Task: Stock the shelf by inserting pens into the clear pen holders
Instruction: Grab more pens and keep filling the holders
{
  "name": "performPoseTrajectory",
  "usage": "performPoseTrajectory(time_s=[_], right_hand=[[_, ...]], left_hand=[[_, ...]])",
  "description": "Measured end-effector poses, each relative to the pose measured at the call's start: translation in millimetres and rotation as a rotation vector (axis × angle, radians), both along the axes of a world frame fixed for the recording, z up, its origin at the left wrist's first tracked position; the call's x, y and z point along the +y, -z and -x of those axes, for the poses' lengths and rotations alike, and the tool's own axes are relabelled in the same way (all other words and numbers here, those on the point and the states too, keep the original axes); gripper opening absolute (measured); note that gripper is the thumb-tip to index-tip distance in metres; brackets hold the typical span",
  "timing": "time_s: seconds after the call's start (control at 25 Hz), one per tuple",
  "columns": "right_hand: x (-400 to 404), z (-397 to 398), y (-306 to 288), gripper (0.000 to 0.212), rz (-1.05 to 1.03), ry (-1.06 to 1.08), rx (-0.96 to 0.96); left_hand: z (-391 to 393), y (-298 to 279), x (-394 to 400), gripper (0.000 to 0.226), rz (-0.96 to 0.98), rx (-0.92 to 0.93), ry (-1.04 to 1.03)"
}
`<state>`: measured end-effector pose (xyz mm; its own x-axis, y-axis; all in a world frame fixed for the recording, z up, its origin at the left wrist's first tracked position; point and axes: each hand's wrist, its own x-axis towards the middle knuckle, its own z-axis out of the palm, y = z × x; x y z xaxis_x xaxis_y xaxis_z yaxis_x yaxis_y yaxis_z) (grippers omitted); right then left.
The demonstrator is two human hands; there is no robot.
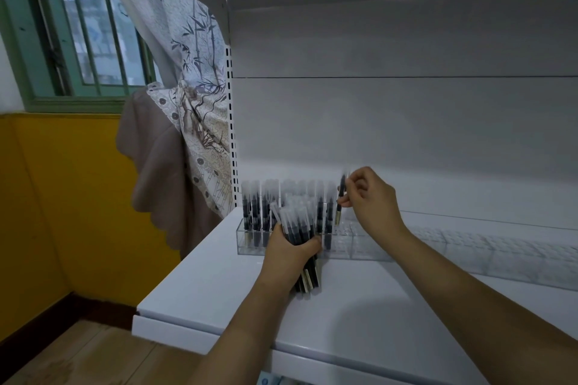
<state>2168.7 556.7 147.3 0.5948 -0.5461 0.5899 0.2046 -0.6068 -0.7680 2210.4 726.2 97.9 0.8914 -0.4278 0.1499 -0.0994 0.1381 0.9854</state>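
Note:
A clear pen holder (pixel 359 244) stands along the back of the white shelf (pixel 219 297). Several dark pens with frosted caps (pixel 255 212) stand upright in its left slots. My left hand (pixel 289 256) grips a bundle of the same pens (pixel 300 228), caps up, their lower ends resting near the shelf surface in front of the holder. My right hand (pixel 372 200) pinches a single pen (pixel 341 197) upright, its gold tip just above the holder to the right of the filled slots.
The row of clear holders (pixel 488 256) runs on to the right with open slots. A patterned curtain (pixel 194 103) and a brown cloth (pixel 156 172) hang left of the shelf upright. The shelf's front edge (pixel 175 325) drops to a wooden floor.

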Motion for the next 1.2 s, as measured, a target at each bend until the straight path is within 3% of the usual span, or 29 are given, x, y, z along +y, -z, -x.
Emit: performPoseTrajectory(time_s=[0.4,0.56,0.68,0.96,1.2], right_hand=[[-14,1,27,0.016,0.25,0.124,0.314],[-11,-4,18,0.019,0.092,0.135,0.294],[-12,-10,12,0.018,0.093,0.069,0.293],[-13,-27,14,0.022,0.093,0.038,0.516],[-13,-19,11,0.007,0.109,-0.019,0.406]], left_hand=[[-3,1,-1,0.035,0.007,0.008,0.003],[-4,3,-1,0.039,-0.01,0.016,0.0],[-3,1,-1,0.037,-0.02,0.001,-0.002],[-5,3,-2,0.037,-0.023,0.003,0.01],[-6,5,-3,0.034,0.003,0.001,0.023]])
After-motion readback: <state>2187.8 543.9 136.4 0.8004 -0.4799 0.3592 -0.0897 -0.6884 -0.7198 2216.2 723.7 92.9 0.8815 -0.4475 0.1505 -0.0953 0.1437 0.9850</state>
